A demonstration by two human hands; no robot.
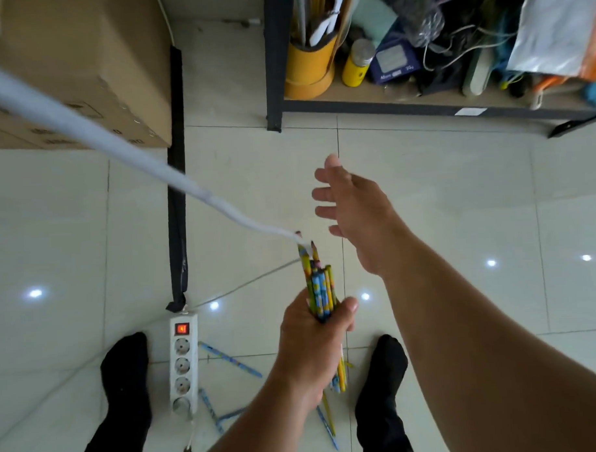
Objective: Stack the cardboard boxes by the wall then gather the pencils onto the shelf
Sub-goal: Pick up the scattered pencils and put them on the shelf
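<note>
My left hand [312, 340] grips a bundle of colourful pencils [320, 289], points up, above the tiled floor. My right hand [355, 210] hovers open, fingers spread, just beyond and right of the bundle, holding nothing. Several loose pencils [230, 358] lie on the floor between my feet. A cardboard box [82, 74] stands at the upper left. The dark-framed shelf [420, 105] sits at the upper right, its lowest board crowded with items.
A white power strip [183, 361] with a lit red switch lies on the floor by my left foot, and a white cable [83, 128] runs diagonally across the view. A yellow holder [309, 64] and yellow bottle [356, 65] stand on the shelf.
</note>
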